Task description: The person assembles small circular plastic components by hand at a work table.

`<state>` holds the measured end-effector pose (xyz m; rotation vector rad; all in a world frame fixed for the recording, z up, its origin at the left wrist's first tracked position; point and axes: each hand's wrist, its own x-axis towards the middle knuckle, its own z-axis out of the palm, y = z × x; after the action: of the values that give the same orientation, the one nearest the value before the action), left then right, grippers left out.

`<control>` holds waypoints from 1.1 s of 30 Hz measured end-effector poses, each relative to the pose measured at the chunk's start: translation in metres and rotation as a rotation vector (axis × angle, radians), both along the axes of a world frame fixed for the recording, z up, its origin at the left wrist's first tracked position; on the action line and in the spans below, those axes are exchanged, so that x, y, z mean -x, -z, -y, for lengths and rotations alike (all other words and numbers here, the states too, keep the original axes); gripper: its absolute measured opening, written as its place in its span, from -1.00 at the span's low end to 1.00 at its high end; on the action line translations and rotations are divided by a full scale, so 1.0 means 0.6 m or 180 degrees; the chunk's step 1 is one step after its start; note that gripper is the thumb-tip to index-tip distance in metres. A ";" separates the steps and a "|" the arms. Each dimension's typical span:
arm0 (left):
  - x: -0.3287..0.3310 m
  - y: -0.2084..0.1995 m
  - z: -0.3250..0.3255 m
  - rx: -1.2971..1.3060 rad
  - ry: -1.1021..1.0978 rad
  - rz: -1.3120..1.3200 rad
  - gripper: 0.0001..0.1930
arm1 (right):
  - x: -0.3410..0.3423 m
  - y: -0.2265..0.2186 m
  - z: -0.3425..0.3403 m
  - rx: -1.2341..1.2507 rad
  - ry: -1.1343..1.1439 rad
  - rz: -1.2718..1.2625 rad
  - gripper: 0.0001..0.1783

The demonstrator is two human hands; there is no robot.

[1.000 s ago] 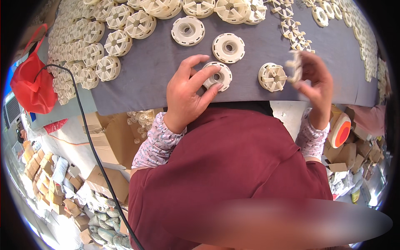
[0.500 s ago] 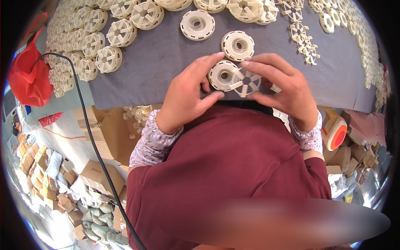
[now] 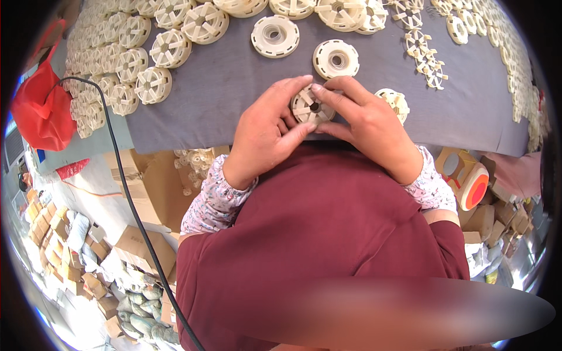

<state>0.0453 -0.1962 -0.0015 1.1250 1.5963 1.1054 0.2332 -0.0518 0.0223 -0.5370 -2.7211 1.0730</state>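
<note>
Close to the table's near edge lies a round cream plastic disc with a spoked star-shaped insert on top. My left hand curls around its left side, thumb at the lower rim and fingertips at the upper rim. From the right, my right hand closes its thumb and fingers on the spoked insert. Just beyond the hands lies a cream disc with a coil spring in its middle. Another disc with a spring sits farther back. Beside my right hand is a small pile of spoked pieces.
Rows of spoked discs cover the table's left and far side. A string of loose star-shaped pieces lies at the far right. A black cable runs down the left, near a red bag. Cardboard boxes stand below.
My right hand has moved left and brought the star-shaped insert from beside the disc onto it. My left hand stays around the disc. The small pile at the right has come into view.
</note>
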 end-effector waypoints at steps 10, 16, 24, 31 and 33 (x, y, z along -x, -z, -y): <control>0.045 -0.010 0.020 0.0050 -0.0257 -0.0602 -0.31 | -0.089 -0.005 -0.073 -0.0692 0.0606 -0.0413 -0.26; 0.089 -0.011 0.003 -0.0653 -0.1520 -0.2587 -0.37 | -0.241 0.059 -0.196 -0.1775 0.1955 0.0202 -0.36; -0.045 0.018 -0.128 -0.0821 -0.0209 -0.2118 -0.24 | -0.239 0.042 -0.173 0.1551 0.2730 -0.0936 -0.66; -0.047 0.026 -0.130 -0.0671 0.0079 -0.1932 -0.31 | -0.262 0.067 -0.196 -0.1115 0.2935 -0.0084 -0.59; -0.044 0.025 -0.125 -0.0685 0.0065 -0.1850 -0.33 | -0.276 0.041 -0.195 -0.0500 0.2597 -0.0119 -0.52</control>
<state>0.0714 -0.1210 -0.0168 1.7160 1.9229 1.0053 0.3989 0.0651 -0.0025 -1.3973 -2.1480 0.6248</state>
